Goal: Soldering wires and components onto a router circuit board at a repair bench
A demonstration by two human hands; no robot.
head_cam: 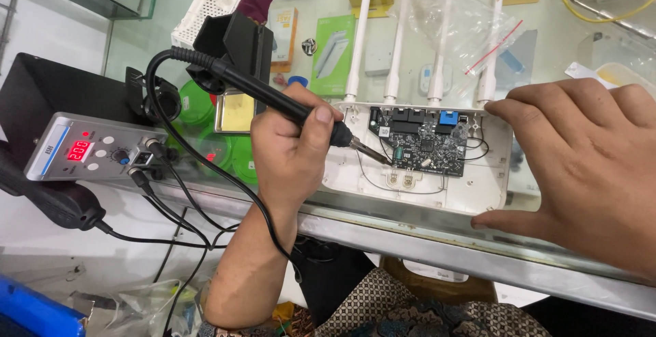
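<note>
Head view: soldering on an opened router.
Left hand (290, 149) grips soldering iron (273, 98), tip at circuit board (420, 142); right hand (588, 166), open, steadies white casing (478, 186).

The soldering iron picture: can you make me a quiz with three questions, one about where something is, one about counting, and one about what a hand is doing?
1. Where is the tip of the soldering iron?
A. at the left edge of the circuit board
B. inside the grey station
C. on the floor

2. How many white antennas stand up from the router?
A. one
B. two
C. four

3. What is the right hand doing?
A. holding a plastic bag
B. resting on the open white router case
C. turning a knob

Answers: 1 A, the tip meets the board's left edge, with the left hand in a closed grip on the handle. 2 C, four white rods show. 3 B, fingers lie along the case's right end.
</note>
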